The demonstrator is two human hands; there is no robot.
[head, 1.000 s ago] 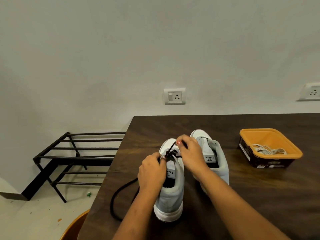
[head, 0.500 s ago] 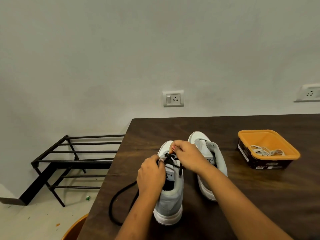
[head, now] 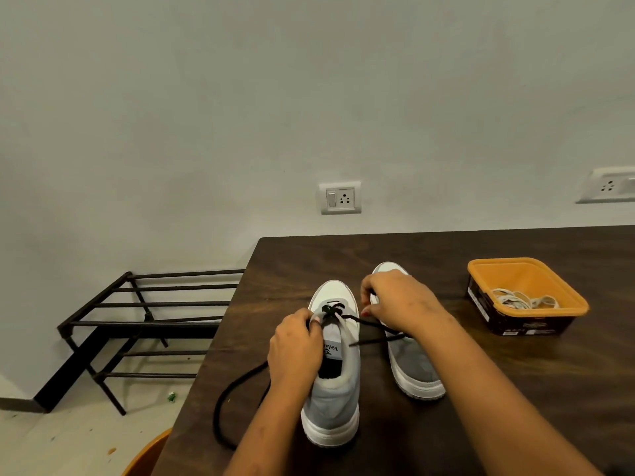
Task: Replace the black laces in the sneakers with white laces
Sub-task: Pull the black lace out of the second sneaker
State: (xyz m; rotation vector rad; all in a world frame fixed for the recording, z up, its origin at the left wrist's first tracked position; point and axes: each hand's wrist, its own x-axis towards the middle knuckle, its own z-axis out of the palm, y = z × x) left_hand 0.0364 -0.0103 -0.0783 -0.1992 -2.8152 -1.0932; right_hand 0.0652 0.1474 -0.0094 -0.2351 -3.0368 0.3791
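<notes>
black lace (head: 330, 309), pinched in right fingers (head: 378, 306)

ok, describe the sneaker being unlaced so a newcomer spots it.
On the dark wooden table, two grey sneakers stand side by side. It is the left sneaker, nearer the table's left edge, held by the left hand. Only it has the black lace crossed in its front eyelets; the right hand pinches that lace over the right sneaker.

sneakers (head: 335, 383) side by side on table (head: 515, 389) | tub (head: 525, 297) right | rack (head: 137, 321) left
</notes>
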